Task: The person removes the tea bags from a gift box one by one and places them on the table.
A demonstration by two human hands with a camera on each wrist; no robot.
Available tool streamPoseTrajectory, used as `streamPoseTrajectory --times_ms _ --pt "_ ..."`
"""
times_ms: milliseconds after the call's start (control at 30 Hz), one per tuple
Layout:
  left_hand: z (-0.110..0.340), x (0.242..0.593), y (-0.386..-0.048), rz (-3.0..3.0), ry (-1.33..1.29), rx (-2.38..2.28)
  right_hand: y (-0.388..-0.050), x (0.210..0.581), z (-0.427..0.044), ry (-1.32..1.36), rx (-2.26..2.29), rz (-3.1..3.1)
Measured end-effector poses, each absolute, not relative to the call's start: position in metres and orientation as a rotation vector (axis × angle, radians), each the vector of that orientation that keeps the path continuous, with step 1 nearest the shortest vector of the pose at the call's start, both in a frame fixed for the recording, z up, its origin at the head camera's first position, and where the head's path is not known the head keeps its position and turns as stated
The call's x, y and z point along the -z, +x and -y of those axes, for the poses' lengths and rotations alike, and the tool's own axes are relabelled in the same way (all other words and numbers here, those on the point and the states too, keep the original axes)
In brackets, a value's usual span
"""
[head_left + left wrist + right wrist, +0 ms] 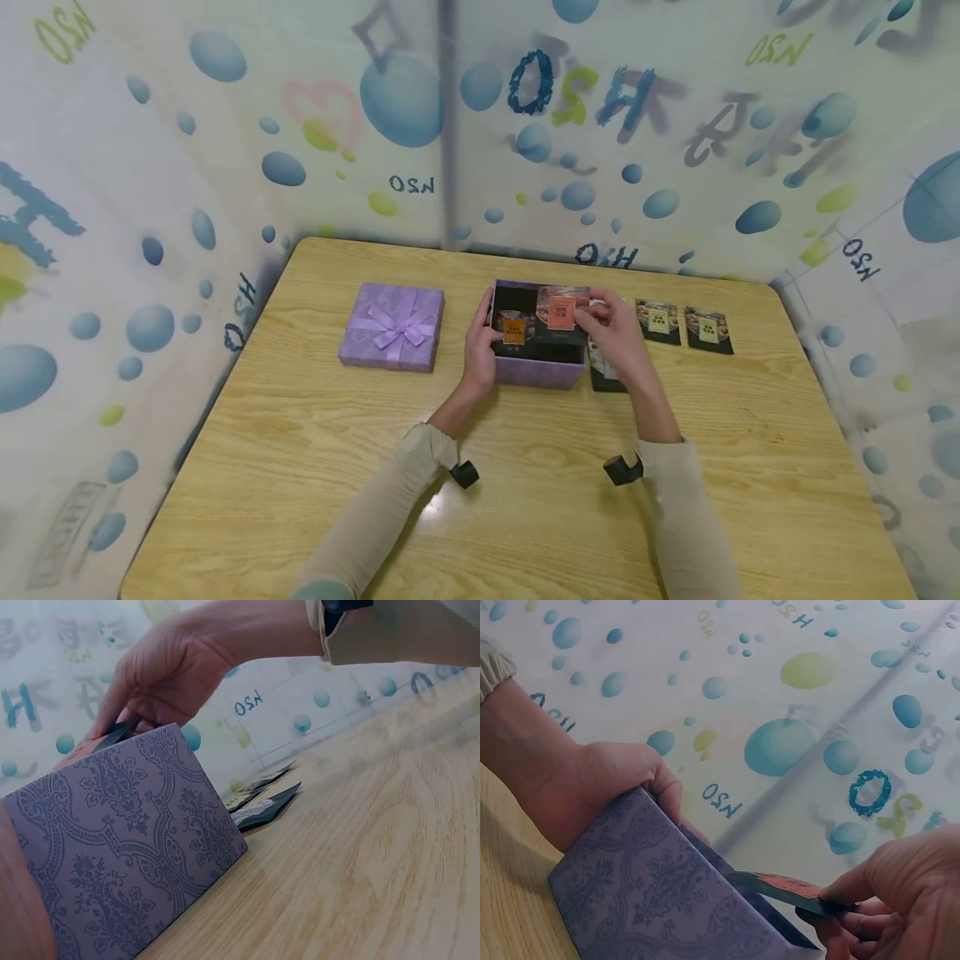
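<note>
A purple patterned gift box [540,372] stands uncovered on the table, black inside. My left hand [480,354] grips its left side, with the thumb bent over the rim, as the right wrist view also shows. My right hand [615,333] pinches a dark flat packet with a red label [561,312] by its right edge, over the box's opening. Below it inside the box lies a packet with an orange label [514,329]. In the left wrist view, the box wall [127,832] hides most of the pinched packet.
The purple box lid with a ribbon bow [393,327] lies left of the box. Two dark packets with yellow-green labels, one nearer [658,322] and one farther right [708,329], lie on the table [540,517]. Another packet [606,375] lies partly under my right hand.
</note>
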State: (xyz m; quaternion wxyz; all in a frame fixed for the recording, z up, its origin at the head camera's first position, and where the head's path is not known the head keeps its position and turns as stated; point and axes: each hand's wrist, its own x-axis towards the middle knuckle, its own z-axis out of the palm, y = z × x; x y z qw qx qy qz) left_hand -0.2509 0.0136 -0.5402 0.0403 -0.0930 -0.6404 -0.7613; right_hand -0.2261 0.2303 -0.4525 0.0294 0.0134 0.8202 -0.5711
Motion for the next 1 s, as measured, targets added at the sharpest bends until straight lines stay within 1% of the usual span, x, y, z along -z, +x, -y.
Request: streamPoseTrajectory --times_ms 667,1000 --pt "-0.014 0.542 -0.250 1.945 -0.295 2.340 -0.207 0.458 -0.281 0.187 1.786 -2.563" --pt "-0.014 0.543 -0.250 1.923 -0.297 2.357 -0.199 0.460 -0.302 0.216 1.635 -2.689"
